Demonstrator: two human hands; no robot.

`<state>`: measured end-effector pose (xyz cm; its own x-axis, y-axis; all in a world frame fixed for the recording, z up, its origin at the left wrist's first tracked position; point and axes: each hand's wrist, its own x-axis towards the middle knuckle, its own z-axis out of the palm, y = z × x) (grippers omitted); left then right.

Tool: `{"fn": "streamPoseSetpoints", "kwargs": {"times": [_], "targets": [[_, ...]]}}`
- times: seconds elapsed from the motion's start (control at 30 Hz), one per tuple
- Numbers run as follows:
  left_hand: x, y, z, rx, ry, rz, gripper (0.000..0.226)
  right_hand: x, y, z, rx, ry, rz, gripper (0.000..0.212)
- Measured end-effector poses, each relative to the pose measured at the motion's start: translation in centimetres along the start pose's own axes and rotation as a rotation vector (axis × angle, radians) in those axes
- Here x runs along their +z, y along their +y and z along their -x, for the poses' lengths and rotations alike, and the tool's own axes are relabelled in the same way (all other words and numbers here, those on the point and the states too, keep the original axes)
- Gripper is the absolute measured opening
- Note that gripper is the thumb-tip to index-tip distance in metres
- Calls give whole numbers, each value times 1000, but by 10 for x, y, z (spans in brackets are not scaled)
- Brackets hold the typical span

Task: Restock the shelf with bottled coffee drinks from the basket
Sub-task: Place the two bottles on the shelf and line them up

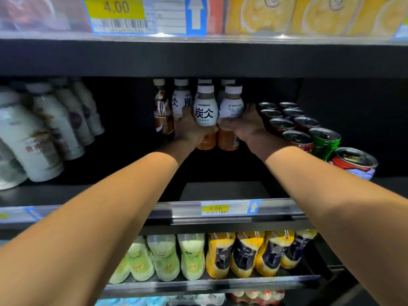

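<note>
Left bottle [205, 109]: held upright deep on the shelf [220, 192], gripped at its middle by the left hand [189, 131].
Right bottle [231, 106]: just beside it, gripped at its middle by the right hand [242, 125].

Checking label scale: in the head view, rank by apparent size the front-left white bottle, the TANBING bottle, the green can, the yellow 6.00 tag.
1. front-left white bottle, though it is nearest the camera
2. TANBING bottle
3. green can
4. yellow 6.00 tag
</note>
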<state>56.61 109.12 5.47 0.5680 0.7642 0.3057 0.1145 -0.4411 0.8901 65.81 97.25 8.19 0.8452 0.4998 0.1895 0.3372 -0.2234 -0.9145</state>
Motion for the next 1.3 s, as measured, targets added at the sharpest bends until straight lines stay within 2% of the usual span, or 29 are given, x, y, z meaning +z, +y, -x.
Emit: {"fn": "streamPoseSetpoints", "kwargs": {"times": [0.2,0.83,1.3], "targets": [[10,-6,-8,-8,22,20,74,3,2,-8,0,20,14,74],[17,-12,-21,-48,-9,100,82,8,7,-17,23,15,-27,71],[17,1,-14,-94,23,53,77,10,11,-23,10,10,11,69]]}}
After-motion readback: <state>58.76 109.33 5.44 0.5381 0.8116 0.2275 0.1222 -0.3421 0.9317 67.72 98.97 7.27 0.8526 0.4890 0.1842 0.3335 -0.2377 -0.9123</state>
